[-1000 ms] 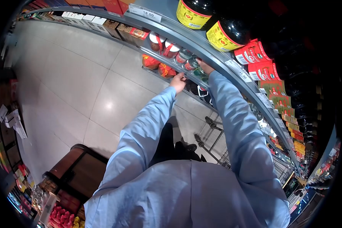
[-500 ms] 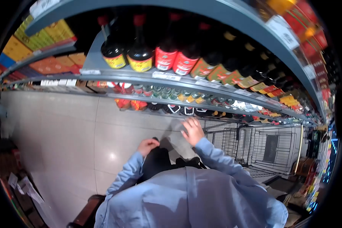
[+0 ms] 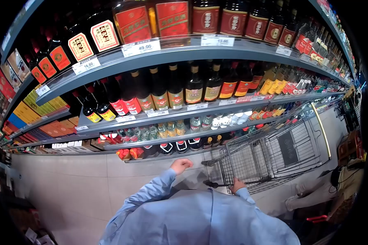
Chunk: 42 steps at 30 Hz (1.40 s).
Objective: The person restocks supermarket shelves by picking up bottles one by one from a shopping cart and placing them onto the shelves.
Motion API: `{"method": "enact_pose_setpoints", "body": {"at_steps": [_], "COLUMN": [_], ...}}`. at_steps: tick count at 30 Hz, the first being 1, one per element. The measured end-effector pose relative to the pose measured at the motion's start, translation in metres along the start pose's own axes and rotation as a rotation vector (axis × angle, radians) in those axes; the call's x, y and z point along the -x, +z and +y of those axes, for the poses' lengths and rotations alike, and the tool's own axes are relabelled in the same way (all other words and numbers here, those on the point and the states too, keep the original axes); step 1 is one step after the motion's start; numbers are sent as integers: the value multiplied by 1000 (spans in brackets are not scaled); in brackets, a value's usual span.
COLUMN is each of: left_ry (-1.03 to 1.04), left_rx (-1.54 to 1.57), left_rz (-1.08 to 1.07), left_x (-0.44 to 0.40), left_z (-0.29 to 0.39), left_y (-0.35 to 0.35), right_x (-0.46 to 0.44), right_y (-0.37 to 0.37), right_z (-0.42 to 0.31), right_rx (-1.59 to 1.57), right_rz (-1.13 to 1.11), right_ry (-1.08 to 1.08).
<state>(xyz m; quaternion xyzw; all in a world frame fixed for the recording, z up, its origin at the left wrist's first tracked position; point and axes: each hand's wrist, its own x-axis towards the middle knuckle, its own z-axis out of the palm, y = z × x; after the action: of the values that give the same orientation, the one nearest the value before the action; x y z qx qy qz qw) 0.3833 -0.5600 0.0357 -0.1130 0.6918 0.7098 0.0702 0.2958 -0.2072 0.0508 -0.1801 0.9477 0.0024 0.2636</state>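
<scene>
My left hand is raised above the floor in front of the lowest shelf, its fingers curled together with nothing visible in them. Lower and to the right, my right hand is at the near edge of a metal shopping cart, its fingers curled at the wire rim. The cart lies along the shelves, its yellow handle at the far right. Just beyond my left hand, dark bottles with white-edged labels line the bottom shelf, beside red and orange packages.
Shelves of bottles and price tags curve across the view. Boxes fill the shelves at left. Another person's legs are at the lower right, close to the cart. Tiled floor extends to the left.
The view has turned up and right, showing more shelves and the cart. Both hands have drawn back from the low shelf; my right hand has moved to the cart's edge, its fingers now curled.
</scene>
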Motion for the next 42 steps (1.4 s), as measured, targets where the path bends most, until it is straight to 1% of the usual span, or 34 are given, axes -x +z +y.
{"method": "enact_pose_setpoints", "body": {"at_steps": [1, 3, 5, 7, 8, 10, 11, 12, 13, 14, 15, 16, 19, 22, 26, 29, 32, 33, 35, 38, 41, 42], "left_ry": [17, -23, -100, -106, -107, -164, -197, -220, -215, -212, -208, -183, -260, -291, -511, -507, -279, -255, -191, -228, -274, -161], "left_rx": [106, 54, -124, -204, -241, -441, -540, -530, -594, -657, -720, -797, -863, -1021, -1010, -885, -740, -759, -801, -1162, -1177, -1252], "left_rz": [-20, -55, -88, -70, -62, -105, -125, -149, -148, -143, -134, -156, -311, -500, -411, -351, -192, -203, -231, -467, -518, -443], "left_x": [-17, -43, -56, -83, -94, -100, -101, -107, -105, -104, -103, -102, -103, -111, -95, -78, -66, -64, -61, -59, -60, -61], "left_z": [-3, -5, 12, -24, -36, -20, -12, -26, -29, -30, -32, -34, -33, -62, -80, -73, -86, -80, -35, 7, 19, 11], "left_y": [23, 70, 113, 146, 157, 177, 185, 191, 200, 208, 213, 216, 220, 220, 219, 227, 241, 244, 251, 254, 251, 252], "right_x": [-2, -3, -3, -12, -15, -24, -32, -43, -55, -63, -66, -73, -92, -108, -124, -131, -129, -127, -121, -109, -93, -85], "right_y": [11, 22, 33, 42, 47, 65, 83, 109, 131, 146, 151, 150, 127, 94, 61, 46, 37, 33, 25, 15, 5, 1], "right_z": [20, 54, 82, 99, 110, 136, 150, 165, 178, 188, 196, 199, 195, 176, 154, 146, 142, 143, 146, 152, 163, 165], "right_rx": [-39, -28, -40, -68, -134, -259, -278, -297, -315, -272, -276, -272, -229, -128, 10, 81, 129, 141, 156, 174, 188, 183], "right_rz": [1, -90, -154, -340, -357, -391, -369, -348, -328, -258, -288, -318, -391, -394, -344, -302, -266, -252, -230, -197, -175, -170], "right_ry": [1, -60, -156, -128, -182, -289, -307, -327, -349, -400, -393, -392, -387, -360, -325, -313, -299, -290, -272, -241, -192, -162]}}
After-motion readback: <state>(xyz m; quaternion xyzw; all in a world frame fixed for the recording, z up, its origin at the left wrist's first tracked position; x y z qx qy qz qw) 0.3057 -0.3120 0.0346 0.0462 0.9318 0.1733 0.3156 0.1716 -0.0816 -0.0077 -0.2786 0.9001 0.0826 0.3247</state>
